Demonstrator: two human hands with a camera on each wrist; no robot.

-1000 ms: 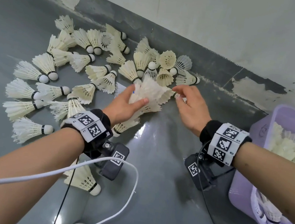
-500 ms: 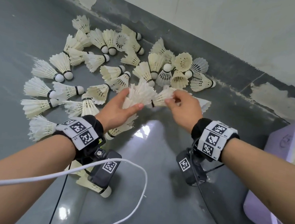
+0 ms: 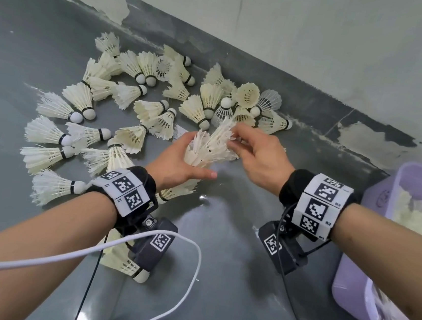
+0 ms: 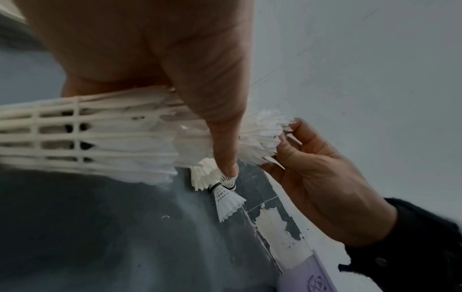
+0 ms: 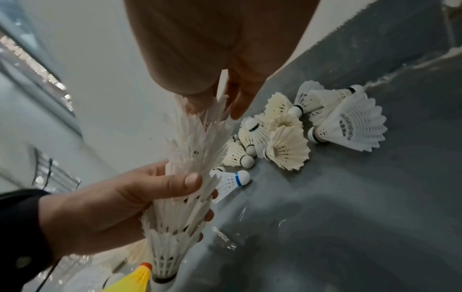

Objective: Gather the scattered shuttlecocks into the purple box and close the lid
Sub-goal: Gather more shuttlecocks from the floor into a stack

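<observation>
A nested stack of white feather shuttlecocks [image 3: 207,150] is held above the grey floor [image 3: 216,280]. My left hand [image 3: 178,161] grips the stack [image 5: 180,207] round its lower part, thumb across the feathers. My right hand [image 3: 255,157] pinches the feather tips [image 5: 215,107] of the topmost shuttlecock at the stack's far end [image 4: 265,136]. Many loose shuttlecocks [image 3: 137,103] lie scattered on the floor beyond and to the left, up to the wall. The purple box [image 3: 373,214] stands open at the right, shuttlecocks inside.
A wall with peeling paint [image 3: 299,37] borders the floor behind the pile. One shuttlecock [image 3: 125,261] lies under my left forearm. A white cable [image 3: 87,251] loops across the near floor. A yellow shuttlecock [image 5: 135,280] shows low in the right wrist view.
The right hand has brought a shuttlecock onto the far end of the stack in the left hand. Both hands have lifted slightly, and the stack now points up toward the wall.
</observation>
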